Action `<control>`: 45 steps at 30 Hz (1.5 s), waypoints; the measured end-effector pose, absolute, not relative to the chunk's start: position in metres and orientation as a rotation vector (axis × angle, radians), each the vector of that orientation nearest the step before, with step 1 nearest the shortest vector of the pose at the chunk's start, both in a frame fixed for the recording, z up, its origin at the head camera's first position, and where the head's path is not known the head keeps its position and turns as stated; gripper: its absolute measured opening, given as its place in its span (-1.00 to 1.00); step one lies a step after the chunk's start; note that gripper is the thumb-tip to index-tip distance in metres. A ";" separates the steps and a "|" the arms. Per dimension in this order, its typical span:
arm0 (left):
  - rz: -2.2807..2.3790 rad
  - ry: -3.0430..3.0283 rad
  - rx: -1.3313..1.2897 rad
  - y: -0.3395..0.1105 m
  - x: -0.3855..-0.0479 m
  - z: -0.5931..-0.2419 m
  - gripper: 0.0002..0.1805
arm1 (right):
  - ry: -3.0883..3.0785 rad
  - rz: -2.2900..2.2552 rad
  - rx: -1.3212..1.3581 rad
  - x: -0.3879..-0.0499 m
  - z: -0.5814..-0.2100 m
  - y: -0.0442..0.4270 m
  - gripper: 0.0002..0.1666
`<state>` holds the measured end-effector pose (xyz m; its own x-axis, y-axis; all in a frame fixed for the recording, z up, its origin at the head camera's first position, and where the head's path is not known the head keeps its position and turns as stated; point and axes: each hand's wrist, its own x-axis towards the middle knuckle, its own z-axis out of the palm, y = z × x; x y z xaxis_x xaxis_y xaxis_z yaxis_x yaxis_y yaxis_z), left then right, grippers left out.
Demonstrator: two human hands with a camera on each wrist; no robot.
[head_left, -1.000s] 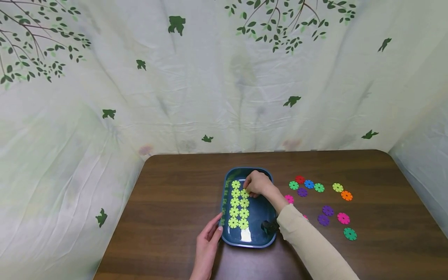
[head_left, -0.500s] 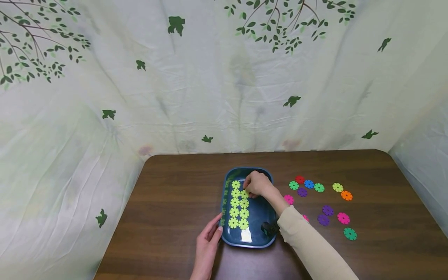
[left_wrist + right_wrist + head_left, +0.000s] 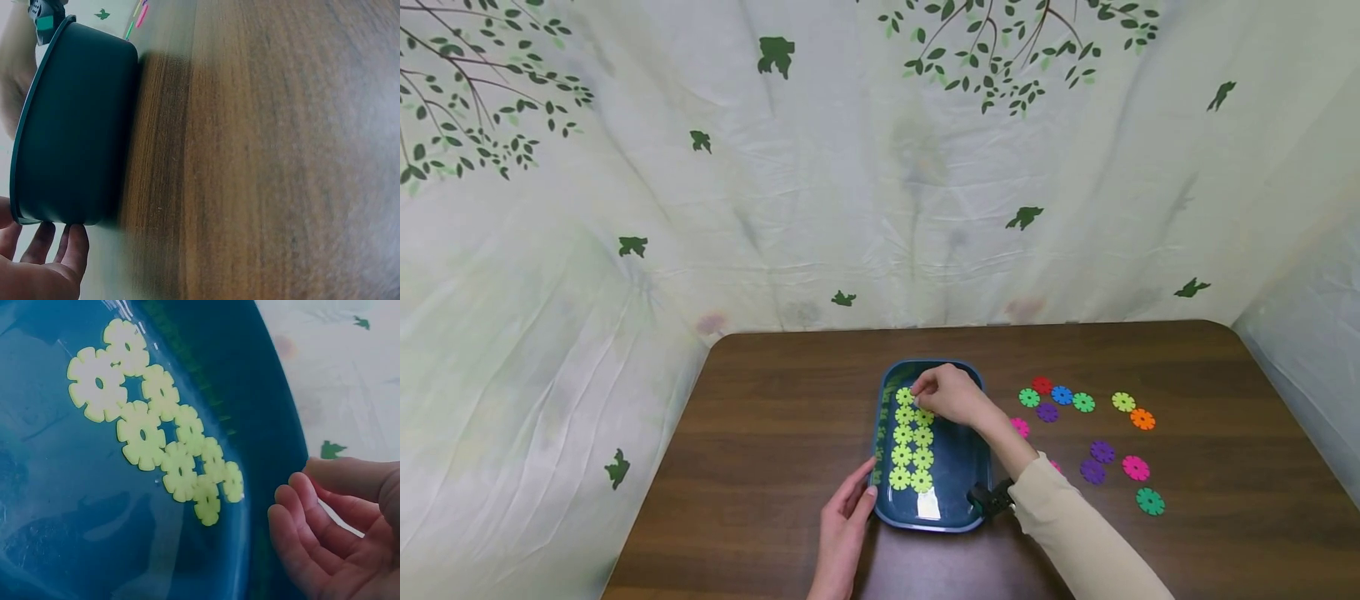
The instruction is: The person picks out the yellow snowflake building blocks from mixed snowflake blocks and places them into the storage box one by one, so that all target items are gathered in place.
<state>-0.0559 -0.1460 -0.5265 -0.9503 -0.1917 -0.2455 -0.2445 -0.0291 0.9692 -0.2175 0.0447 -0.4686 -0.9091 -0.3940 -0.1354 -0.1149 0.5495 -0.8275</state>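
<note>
A dark blue tray (image 3: 955, 483) stands on the table, with yellow flower-shaped discs (image 3: 902, 435) in two touching columns along its left side. In the right wrist view the yellow discs (image 3: 142, 434) lie flat. My left hand (image 3: 845, 521) touches the tray's left wall; in the left wrist view the fingertips of that hand (image 3: 53, 269) press against the outer wall (image 3: 81, 125). My right hand (image 3: 951, 393) hovers over the far end of the columns. Seen from its wrist, the right hand (image 3: 344, 531) has loosely bent fingers, thumb near the index fingertip, nothing visible between them.
Right of the tray, several loose flower discs lie on the brown table (image 3: 790, 433): among them red (image 3: 1042, 385), blue (image 3: 1062, 395), purple (image 3: 1102, 452), orange (image 3: 1142, 419), pink (image 3: 1136, 467), green (image 3: 1150, 501) and yellow (image 3: 1123, 402). A leaf-printed curtain (image 3: 850, 183) hangs behind.
My right hand has lifted away from the farthest disc of the right column and shifted slightly left. That disc stays in the tray. The left hand has not moved.
</note>
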 end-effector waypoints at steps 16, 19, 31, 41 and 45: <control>2.202 2.159 -0.468 -0.147 -0.056 -0.528 -0.58 | 2.407 -1.502 -0.533 -0.190 -0.462 0.075 -0.76; 2.212 2.156 -0.467 -0.148 -0.056 -0.529 -0.58 | 2.424 -1.523 -0.473 -0.185 -0.462 0.081 -0.75; 2.230 2.150 -0.460 -0.148 -0.055 -0.530 -0.58 | 2.472 -1.544 -0.380 -0.168 -0.473 0.111 -0.72; 2.230 2.155 -0.453 -0.147 -0.055 -0.530 -0.58 | 2.622 -1.550 -0.370 -0.153 -0.489 0.142 -0.74; 2.230 2.154 -0.450 -0.147 -0.055 -0.530 -0.58 | 2.677 -1.534 -0.397 -0.148 -0.496 0.158 -0.75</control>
<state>-0.0553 -0.1470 -0.5298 -0.9586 -0.1914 -0.2107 -0.2039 -0.0544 0.9775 -0.1480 0.1583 -0.4957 -0.9669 -0.2348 0.0997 -0.2048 0.4811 -0.8524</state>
